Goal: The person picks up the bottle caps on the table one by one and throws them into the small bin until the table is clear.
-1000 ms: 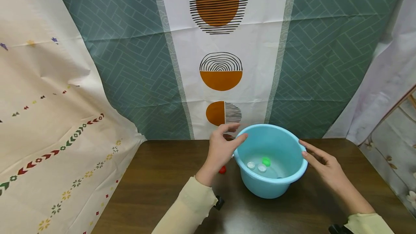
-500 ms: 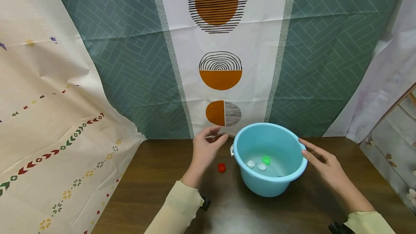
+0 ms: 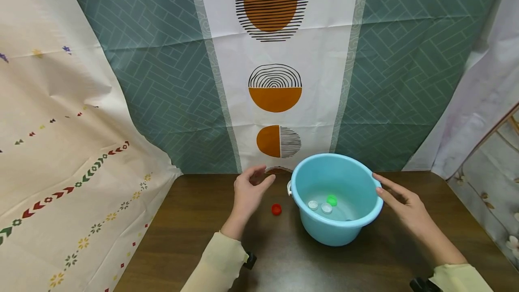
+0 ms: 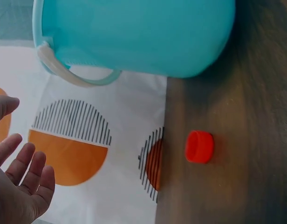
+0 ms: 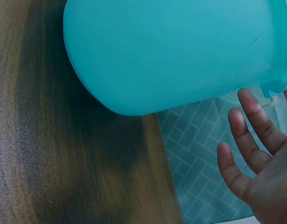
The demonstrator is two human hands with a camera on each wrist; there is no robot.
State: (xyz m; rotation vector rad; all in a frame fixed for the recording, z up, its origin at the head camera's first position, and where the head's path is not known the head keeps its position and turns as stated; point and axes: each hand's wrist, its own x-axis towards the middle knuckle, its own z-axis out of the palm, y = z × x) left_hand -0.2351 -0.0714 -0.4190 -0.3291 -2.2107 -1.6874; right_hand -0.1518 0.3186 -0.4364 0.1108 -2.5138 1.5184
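Observation:
A light-blue bucket [image 3: 330, 234] with a white handle stands upright on the dark wooden table. Inside it lie two whitish, clear-looking bottle caps [image 3: 326, 208] and a green cap [image 3: 332, 200]; a dark sliver beside them is too small to identify. To the bucket's left a red bottle cap [image 3: 276, 209] sits on the table. My left hand [image 3: 247, 195] hovers behind and left of that cap, fingers loosely bent and holding nothing. At the bucket's right rim, my right hand [image 3: 405, 204] rests its fingertips, and the right wrist view shows its fingers [image 5: 260, 119] spread beside the wall.
The brown table [image 3: 194, 238] reaches back to a hanging green-and-white cloth [image 3: 174, 80]. A cream patterned cloth [image 3: 81, 170] drapes along the left side. Pale fabric [image 3: 458, 120] hangs at the right. The bucket's handle [image 4: 64, 72] juts out toward the left.
My left hand has moved left and slightly down, away from the bucket's rim, bringing the red cap into full view. The right hand has stayed at the rim.

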